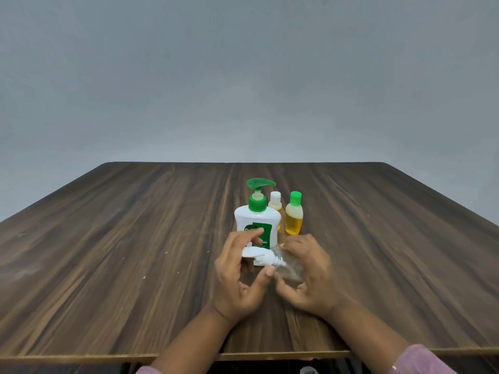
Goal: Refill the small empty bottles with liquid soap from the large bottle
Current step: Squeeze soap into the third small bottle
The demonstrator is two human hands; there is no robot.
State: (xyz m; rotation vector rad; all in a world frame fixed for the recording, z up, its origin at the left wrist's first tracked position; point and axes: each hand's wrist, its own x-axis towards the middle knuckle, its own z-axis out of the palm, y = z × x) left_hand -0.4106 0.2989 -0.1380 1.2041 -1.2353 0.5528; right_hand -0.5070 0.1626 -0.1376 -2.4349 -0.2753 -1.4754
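A: Head view. What do I have?

B: I see the left hand (237,268) pinching a white pump top (263,256). The right hand (310,276) has its fingers (302,242) curled round the small clear bottle (290,268), tipped sideways just before the large bottle (258,225) on the counter (135,252).

A: Risk?

B: I judge a hard twist could knock the large bottle into the filled bottles (294,214) just beside it.

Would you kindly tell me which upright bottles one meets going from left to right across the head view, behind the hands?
large white pump bottle → small white-capped bottle → small green-capped bottle
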